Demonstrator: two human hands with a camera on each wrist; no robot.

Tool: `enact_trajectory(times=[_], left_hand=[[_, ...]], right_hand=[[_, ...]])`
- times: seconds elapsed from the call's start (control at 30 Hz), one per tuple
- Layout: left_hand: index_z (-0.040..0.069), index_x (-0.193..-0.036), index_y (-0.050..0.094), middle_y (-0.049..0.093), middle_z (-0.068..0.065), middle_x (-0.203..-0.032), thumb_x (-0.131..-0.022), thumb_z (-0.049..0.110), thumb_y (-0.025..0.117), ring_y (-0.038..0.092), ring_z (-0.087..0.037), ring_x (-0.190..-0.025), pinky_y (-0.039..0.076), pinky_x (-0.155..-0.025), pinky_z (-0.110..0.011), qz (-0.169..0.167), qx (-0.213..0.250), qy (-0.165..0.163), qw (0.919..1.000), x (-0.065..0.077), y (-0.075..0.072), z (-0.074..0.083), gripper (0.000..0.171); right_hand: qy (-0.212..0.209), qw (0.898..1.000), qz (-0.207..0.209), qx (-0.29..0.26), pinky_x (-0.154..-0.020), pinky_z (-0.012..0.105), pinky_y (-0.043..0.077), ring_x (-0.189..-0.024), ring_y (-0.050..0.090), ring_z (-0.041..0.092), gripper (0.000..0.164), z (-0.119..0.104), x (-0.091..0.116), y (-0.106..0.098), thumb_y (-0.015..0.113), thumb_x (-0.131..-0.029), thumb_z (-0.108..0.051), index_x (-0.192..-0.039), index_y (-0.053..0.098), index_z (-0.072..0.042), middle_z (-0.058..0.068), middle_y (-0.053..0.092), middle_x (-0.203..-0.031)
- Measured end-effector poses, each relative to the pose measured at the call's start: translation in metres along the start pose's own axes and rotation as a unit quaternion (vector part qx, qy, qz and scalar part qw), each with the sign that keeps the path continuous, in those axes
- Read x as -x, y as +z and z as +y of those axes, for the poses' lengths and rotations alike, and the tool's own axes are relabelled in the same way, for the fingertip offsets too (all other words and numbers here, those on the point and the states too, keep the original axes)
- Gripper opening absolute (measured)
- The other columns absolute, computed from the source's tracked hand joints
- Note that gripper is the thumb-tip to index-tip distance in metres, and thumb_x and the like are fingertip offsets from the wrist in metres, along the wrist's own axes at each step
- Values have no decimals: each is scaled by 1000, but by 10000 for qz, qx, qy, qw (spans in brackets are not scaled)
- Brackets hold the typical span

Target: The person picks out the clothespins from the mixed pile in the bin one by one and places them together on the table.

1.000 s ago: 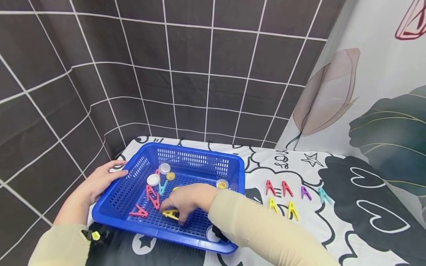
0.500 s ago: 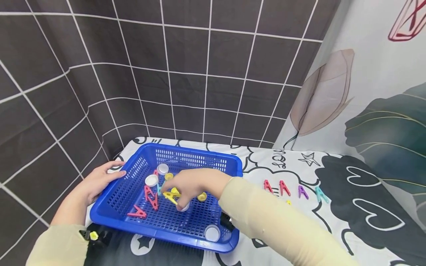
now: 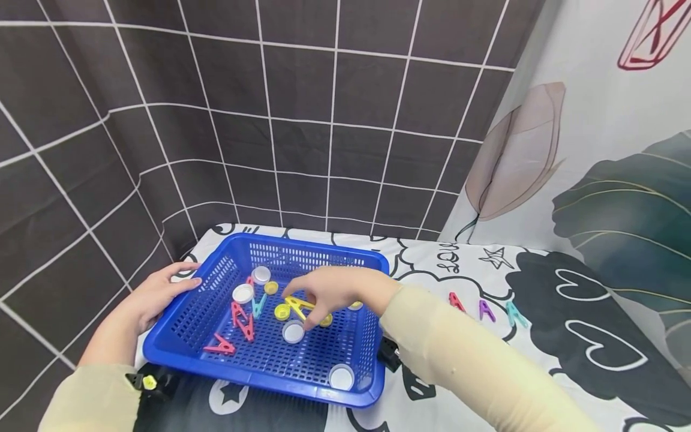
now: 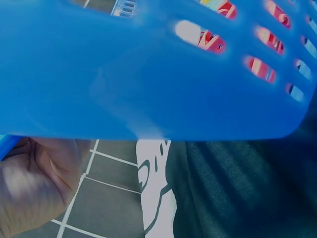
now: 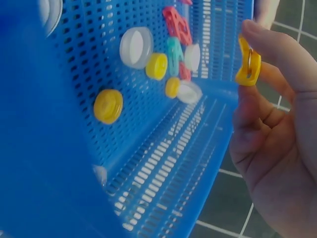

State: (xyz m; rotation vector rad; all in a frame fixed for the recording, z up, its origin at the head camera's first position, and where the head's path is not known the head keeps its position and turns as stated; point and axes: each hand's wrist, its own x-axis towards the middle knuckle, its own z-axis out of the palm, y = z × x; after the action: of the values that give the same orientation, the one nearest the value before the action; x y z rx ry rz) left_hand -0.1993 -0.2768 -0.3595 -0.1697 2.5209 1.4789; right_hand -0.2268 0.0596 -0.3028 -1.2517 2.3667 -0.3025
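Over the middle of the blue basket, my head feed shows the yellow clip in the right hand, pinched between thumb and fingers. Its narrow closed end points left and slightly away from the person; the two legs spread back toward the hand, so the long axis slants from far left to near right. My right wrist feed catches the same clip foreshortened, its metal spring showing, and I can't judge its length from there.

At the basket's left side, the left hand grips the rim, thumb over the top. I can't make out where all its fingers lie, since the left wrist feed is mostly blue wall.

On the basket floor, left of the held clip, I see a teal clip with its closed end toward the person. Nearer the front, a pink clip has its closed end to the right, legs opening left. Two more pink clips lie close together just behind it. White caps and yellow caps are scattered around them.

Outside, right of the basket on the patterned cloth, a red clip, a purple clip and a second teal clip lie in a row, closed ends to the far side.
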Motion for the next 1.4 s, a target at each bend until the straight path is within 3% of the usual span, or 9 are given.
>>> enact_trajectory(times=[0.33, 0.53, 1.0, 1.4], left_hand=[[5, -145, 24, 40, -34, -131, -92, 41, 57, 64, -24, -89, 54, -75, -43, -21, 8, -20, 10000, 1, -1, -3, 73], [5, -145, 24, 44, -33, -126, -93, 38, 57, 64, -23, -85, 55, -72, -43, -53, 181, -71, 9998, -1, -1, -3, 70], [4, -144, 26, 54, -25, -115, -93, 35, 58, 65, -22, -80, 55, -69, -42, -34, 336, -39, 9994, -1, 1, -2, 68], [4, -144, 26, 42, -35, -127, -93, 36, 56, 65, -22, -83, 55, -71, -41, -29, 216, 13, 9998, -1, 0, -2, 67]], right_hand=[[281, 9991, 281, -168, -55, 24, 37, -64, 46, 10, 61, 19, 21, -5, 75, -77, -39, -132, 51, -26, -4, 50, -71], [354, 9980, 481, -209, -57, 24, 37, -62, 46, 8, 59, 32, 36, -8, 73, -78, -34, -132, 51, -24, -6, 49, -67], [457, 9940, 810, -579, -60, 27, 42, -67, 49, 11, 61, 60, 66, -3, 73, -77, -31, -132, 52, -15, -4, 51, -72], [890, 9880, 943, -841, -61, 28, 40, -69, 49, 13, 63, 82, 89, 4, 74, -77, -37, -130, 51, -12, -2, 51, -75]])
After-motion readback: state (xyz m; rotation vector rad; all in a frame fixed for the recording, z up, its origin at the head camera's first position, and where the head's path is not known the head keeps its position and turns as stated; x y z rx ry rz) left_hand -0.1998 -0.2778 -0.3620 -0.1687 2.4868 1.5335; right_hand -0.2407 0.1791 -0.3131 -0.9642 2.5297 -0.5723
